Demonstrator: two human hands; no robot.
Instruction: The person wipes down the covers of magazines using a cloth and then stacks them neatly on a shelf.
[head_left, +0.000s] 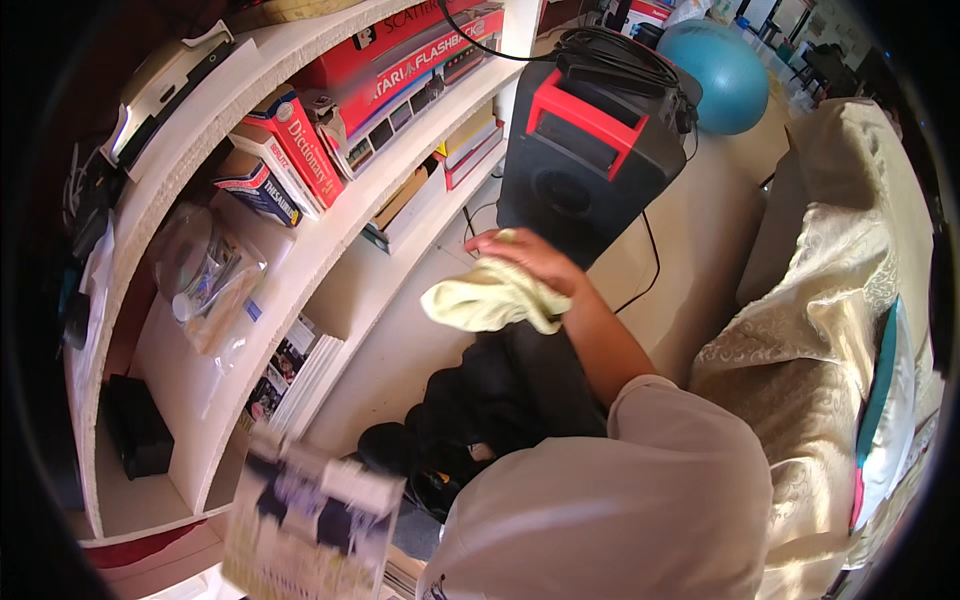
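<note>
My right hand (536, 259) is clasped around a pale yellow cloth (499, 296), which hangs crumpled below the fingers. It is raised in front of me, between the white shelf unit and a black speaker. My left hand is out of view. At the lower left, a book or magazine (311, 517) with a picture cover is tilted and blurred by motion; what holds it cannot be seen. Just to its right are dark items (450, 420) low by my legs, too dim to make out fully.
The white shelf unit (375, 202) curves along the left, holding a red dictionary (300, 146), an Atari game box (420, 82) and a clear plastic bag (210, 277). A black speaker (577, 180) with a red handle stands ahead, its cable trailing over the floor. A cloth-covered sofa (795, 337) lies right.
</note>
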